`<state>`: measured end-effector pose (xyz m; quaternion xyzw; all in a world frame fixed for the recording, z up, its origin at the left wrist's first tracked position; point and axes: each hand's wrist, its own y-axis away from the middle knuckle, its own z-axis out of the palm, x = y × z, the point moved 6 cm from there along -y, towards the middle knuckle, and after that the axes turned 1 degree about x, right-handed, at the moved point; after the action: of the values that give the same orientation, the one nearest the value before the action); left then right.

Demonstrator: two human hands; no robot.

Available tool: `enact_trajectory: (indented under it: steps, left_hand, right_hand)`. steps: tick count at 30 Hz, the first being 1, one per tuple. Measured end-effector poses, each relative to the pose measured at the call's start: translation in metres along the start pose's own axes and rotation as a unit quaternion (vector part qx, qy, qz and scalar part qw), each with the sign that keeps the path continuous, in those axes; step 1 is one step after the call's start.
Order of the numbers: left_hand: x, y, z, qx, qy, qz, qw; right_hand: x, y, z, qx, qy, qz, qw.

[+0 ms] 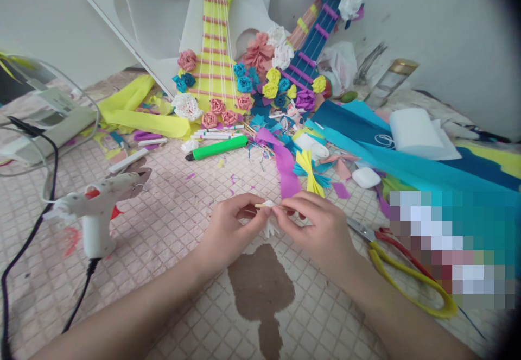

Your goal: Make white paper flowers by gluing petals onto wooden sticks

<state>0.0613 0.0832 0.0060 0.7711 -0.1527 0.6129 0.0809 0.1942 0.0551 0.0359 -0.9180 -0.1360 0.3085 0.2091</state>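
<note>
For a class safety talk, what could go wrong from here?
The white paper, held with a thin stick between left hand and right hand, might slip or tear.

The glue gun near the left forearm might burn it if hot; I cannot tell.

The scissors beside the right forearm could get knocked.

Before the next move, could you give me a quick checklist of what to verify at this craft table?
1. White paper gripped: ok, pinched with a thin stick between the fingertips of the left hand and right hand.
2. Glue gun apart from both hands: ok, it is off to the left.
3. Glue gun hot: cannot tell.
4. Scissors well away from the right arm: not ok, they lie close beside it.
5. Scissor tips in sight: not ok, hidden behind that arm.
6. Table free of scraps: not ok, colored bits lie beyond the hands.
</note>
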Motion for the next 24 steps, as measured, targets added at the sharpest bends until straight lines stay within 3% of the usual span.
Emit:
enact_trajectory:
  steps: [11,19,24]
  left_hand:
    - [0.0038,0.0003,-0.0015,0.006,-0.038,0.020,0.999]
    - [-0.0032,0.0004,0.0004,0.000,-0.011,-0.014,1.000]
    - [-0.0008,-0.0001,-0.0008,-0.002,-0.006,-0.010,1.000]
  right_hand:
    - [0.0029,-0.0013,0.0018,-0.005,-0.045,0.031,0.998]
    - [0.0023,0.0003,0.0031,0.012,-0.014,0.020,1.000]
    - [0.0050,-0.0006,0.0042,-0.023,-0.065,0.064,0.996]
